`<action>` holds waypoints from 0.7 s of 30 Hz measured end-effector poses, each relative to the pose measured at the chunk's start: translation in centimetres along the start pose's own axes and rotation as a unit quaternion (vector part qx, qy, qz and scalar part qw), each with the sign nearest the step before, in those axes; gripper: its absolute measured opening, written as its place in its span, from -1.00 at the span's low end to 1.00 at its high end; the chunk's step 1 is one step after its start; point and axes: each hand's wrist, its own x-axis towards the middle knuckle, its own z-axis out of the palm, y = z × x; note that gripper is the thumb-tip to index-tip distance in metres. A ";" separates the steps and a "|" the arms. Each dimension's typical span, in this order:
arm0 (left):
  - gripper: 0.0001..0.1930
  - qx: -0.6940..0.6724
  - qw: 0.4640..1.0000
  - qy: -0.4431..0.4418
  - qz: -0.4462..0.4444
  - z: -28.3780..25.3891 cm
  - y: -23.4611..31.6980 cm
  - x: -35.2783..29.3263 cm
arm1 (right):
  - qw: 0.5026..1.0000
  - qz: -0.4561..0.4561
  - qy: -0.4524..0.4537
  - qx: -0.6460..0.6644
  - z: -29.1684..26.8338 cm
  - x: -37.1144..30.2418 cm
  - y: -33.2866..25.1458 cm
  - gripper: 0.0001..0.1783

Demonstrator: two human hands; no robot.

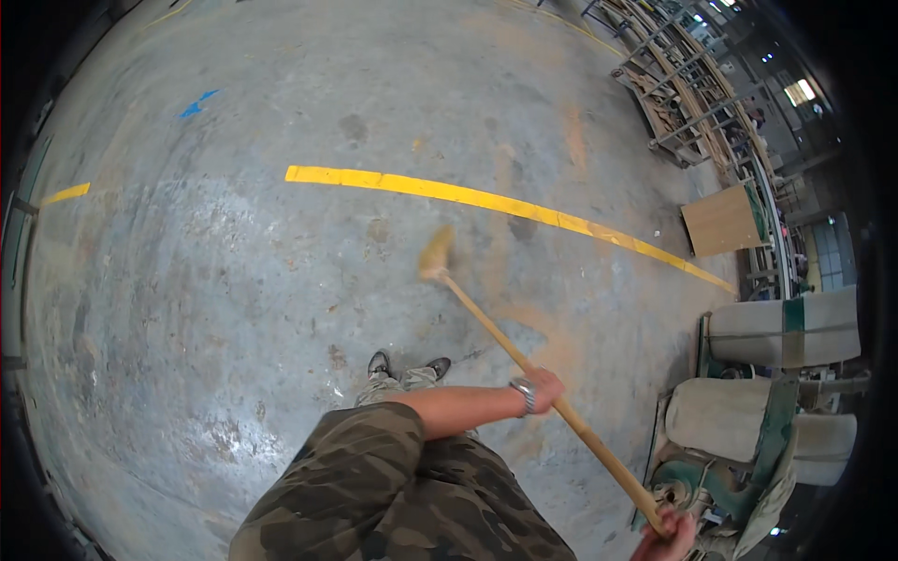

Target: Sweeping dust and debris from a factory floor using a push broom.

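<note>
A broom slants across the middle of the view, its wooden handle running from lower right up to a yellowish head on the concrete floor. The head is blurred. My left hand, with a metal-banded watch at the wrist, reaches across my body and is closed around the handle partway down. Close to the top end of the handle, my right hand grips it near the lower right edge. Brownish dust lies on the floor right of the broom head.
A yellow floor line crosses beyond the broom. On the right stand a green machine with pale padded rolls, a leaning brown board and racks of wooden pieces. Blue scraps lie far left. My shoes are below the broom head.
</note>
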 end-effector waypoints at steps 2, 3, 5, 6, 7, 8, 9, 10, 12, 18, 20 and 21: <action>-0.89 -0.047 0.998 -0.007 0.036 3.1 2.1 2.6 | 0.995 -0.059 0.038 -0.077 1.1 -1.7 -3.1 -0.72; -0.89 -0.042 0.997 -0.020 0.055 3.1 3.1 3.7 | 0.994 -0.078 0.027 -0.075 1.2 -2.1 -4.0 -0.70; -0.84 -0.115 0.979 -0.041 0.165 2.1 5.1 5.7 | 0.974 -0.143 -0.009 -0.175 1.2 -2.4 -4.8 -0.72; -0.89 -0.120 0.975 -0.054 0.177 2.3 5.3 6.6 | 0.975 -0.152 0.018 -0.164 1.6 -2.1 -5.4 -0.72; -0.93 -0.122 0.971 -0.068 0.195 2.7 5.3 7.4 | 0.961 -0.221 -0.064 -0.154 2.2 -1.4 -6.0 -0.73; -0.94 -0.104 0.970 -0.081 0.206 2.0 6.1 8.0 | 0.933 -0.293 -0.130 -0.161 2.1 -0.6 -6.6 -0.74; -0.95 -0.086 0.965 -0.098 0.227 0.6 7.1 7.7 | 0.931 -0.311 -0.072 -0.175 1.2 0.2 -6.6 -0.74; -0.96 -0.091 0.962 -0.087 0.243 -1.5 8.1 7.1 | 0.931 -0.344 -0.085 -0.089 0.2 1.2 -6.0 -0.73; -0.97 -0.084 0.959 -0.096 0.252 -4.8 9.9 6.8 | 0.916 -0.397 -0.061 -0.016 -0.8 3.2 -6.4 -0.64; -0.91 0.005 0.992 -0.068 0.108 -12.1 4.5 3.7 | 0.907 -0.331 -0.120 0.232 -1.3 9.3 -2.0 -0.74; -0.90 0.052 0.997 -0.049 0.040 -13.7 -0.5 1.2 | 0.921 -0.227 -0.135 0.288 2.2 10.1 0.1 -0.80; -0.91 0.087 0.996 -0.023 -0.010 -15.3 -3.8 -0.3 | 0.917 -0.199 -0.217 0.270 4.3 11.9 2.5 -0.85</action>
